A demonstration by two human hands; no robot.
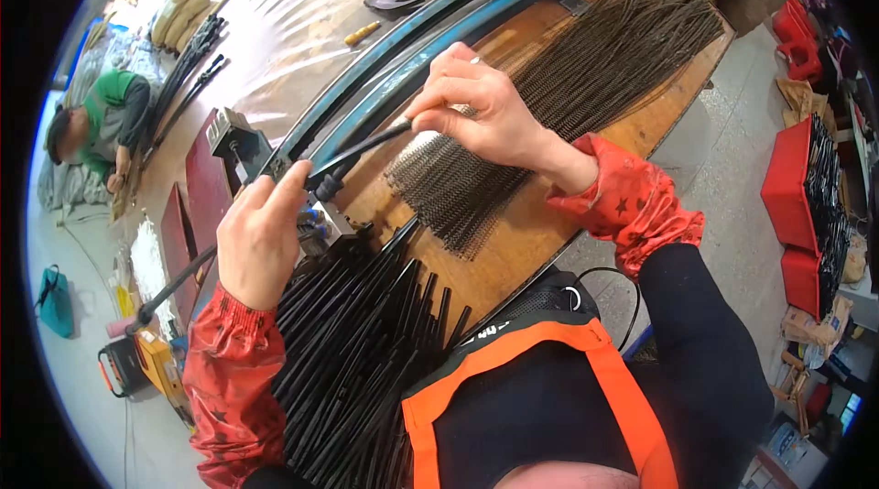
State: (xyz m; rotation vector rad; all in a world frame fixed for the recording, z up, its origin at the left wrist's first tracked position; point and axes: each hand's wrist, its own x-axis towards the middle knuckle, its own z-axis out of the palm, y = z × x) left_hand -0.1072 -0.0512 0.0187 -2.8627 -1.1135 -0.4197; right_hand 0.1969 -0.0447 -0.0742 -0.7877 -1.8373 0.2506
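A long thin black rod (366, 144) slants across in front of me, with a thicker knob at its lower left end. My left hand (259, 246) is closed around it partway along. The fingertips of my right hand (478, 109) pinch its upper right end; whether they also hold something small is hidden. Beyond and below the rod are a blue metal rail (403, 72) and a small metal fixture (337, 231) at the table edge. Below my right hand, many long dark coiled springs (577, 77) lie on the wooden table (513, 277). A heap of black tubes (357, 379) lies near my left forearm.
Pliers (396, 2) and a yellow-handled tool (363, 33) lie on plastic sheeting behind the rail. Red bins (789, 205) holding black parts stand at the right. Another person (105, 118) in green works at the far left. A yellow case (157, 361) sits on the floor.
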